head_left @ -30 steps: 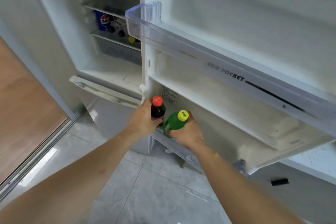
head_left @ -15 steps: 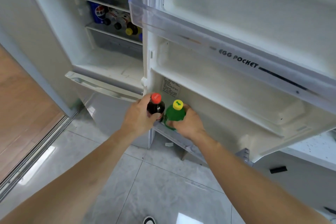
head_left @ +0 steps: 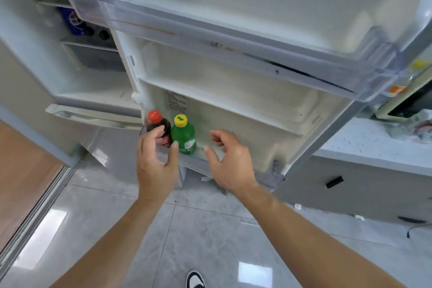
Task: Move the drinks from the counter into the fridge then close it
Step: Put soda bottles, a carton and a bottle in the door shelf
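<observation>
A dark cola bottle with a red cap and a green bottle with a yellow cap stand upright side by side. They sit at the left end of the bottom shelf of the open fridge door. My left hand is just in front of the cola bottle, fingers spread and loose around its lower part. To the right of the green bottle, my right hand is apart from it with fingers spread and nothing in it.
Above the hands juts a clear door bin. Several more bottles lie on a shelf inside the fridge at the upper left. A speckled counter with an appliance is at the right. Below is tiled floor and my shoe.
Both hands gripped the bottles on the door shelf before. Now the right hand has let go and moved right, and the left hand has loosened and drawn back. The view has shifted right.
</observation>
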`<move>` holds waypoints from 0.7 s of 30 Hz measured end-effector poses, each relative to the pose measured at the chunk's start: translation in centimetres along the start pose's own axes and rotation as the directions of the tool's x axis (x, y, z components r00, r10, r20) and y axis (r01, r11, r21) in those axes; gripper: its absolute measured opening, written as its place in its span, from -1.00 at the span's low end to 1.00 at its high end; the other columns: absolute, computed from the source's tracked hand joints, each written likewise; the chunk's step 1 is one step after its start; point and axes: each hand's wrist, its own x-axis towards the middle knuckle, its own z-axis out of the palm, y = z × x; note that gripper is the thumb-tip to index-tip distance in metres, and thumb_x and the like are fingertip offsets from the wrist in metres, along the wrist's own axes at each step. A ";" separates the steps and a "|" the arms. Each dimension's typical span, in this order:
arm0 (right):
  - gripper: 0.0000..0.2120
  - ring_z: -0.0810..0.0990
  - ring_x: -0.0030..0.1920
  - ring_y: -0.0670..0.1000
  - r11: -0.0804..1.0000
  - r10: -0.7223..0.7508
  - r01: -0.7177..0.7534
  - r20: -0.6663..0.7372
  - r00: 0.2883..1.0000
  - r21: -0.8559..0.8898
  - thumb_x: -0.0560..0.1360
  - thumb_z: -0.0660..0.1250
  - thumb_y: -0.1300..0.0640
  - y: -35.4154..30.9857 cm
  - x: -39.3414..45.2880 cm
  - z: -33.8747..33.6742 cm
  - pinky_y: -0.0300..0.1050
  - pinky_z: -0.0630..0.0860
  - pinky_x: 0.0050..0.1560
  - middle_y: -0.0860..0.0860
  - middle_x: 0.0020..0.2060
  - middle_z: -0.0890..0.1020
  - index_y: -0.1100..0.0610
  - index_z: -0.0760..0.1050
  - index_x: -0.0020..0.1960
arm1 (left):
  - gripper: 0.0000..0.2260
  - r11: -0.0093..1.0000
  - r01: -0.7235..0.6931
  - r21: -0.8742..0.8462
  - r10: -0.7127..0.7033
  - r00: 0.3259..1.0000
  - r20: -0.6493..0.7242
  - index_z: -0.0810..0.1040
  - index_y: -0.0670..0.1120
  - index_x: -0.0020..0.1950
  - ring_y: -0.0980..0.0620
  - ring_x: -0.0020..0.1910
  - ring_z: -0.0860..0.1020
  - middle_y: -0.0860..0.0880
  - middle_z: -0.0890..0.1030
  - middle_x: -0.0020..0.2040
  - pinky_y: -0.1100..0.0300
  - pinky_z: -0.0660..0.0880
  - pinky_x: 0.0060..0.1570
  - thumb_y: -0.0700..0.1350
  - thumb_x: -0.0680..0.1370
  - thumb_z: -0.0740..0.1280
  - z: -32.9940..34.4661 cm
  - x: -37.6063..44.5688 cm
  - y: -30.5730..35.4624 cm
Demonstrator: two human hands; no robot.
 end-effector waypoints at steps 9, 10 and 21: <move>-0.84 0.57 -0.22 -0.11 0.998 -0.056 0.051 -0.199 0.978 -0.032 0.50 0.39 0.20 8.9 -11.1 -13.2 -0.10 0.60 -0.19 -0.07 -0.14 0.64 0.12 0.62 0.07 | -0.72 0.983 0.055 -0.173 -0.014 0.974 0.226 0.45 0.03 0.26 0.15 -0.04 0.55 -0.04 0.54 0.07 0.42 0.47 -0.09 -0.17 0.57 0.35 9.4 -12.6 8.9; -0.83 0.56 -0.22 -0.13 0.999 -0.019 0.012 -0.223 0.975 -0.035 0.50 0.39 0.19 10.3 -12.2 -15.2 -0.12 0.59 -0.19 -0.08 -0.14 0.63 0.11 0.62 0.08 | -0.73 0.982 0.040 -0.185 0.009 0.966 0.258 0.45 0.06 0.24 0.13 -0.06 0.55 -0.04 0.54 0.05 0.44 0.47 -0.11 -0.15 0.57 0.34 10.8 -13.8 10.4; -0.82 0.59 -0.20 -0.12 0.889 0.455 -0.438 -0.360 0.815 0.132 0.51 0.41 0.20 25.1 -23.3 -34.4 -0.27 0.54 -0.18 -0.17 -0.17 0.61 -0.03 0.56 0.06 | -0.70 0.981 0.044 -0.190 0.073 0.820 0.567 0.47 0.12 0.21 0.16 -0.07 0.56 0.16 0.48 0.08 0.40 0.51 -0.17 -0.17 0.56 0.38 26.1 -26.3 24.8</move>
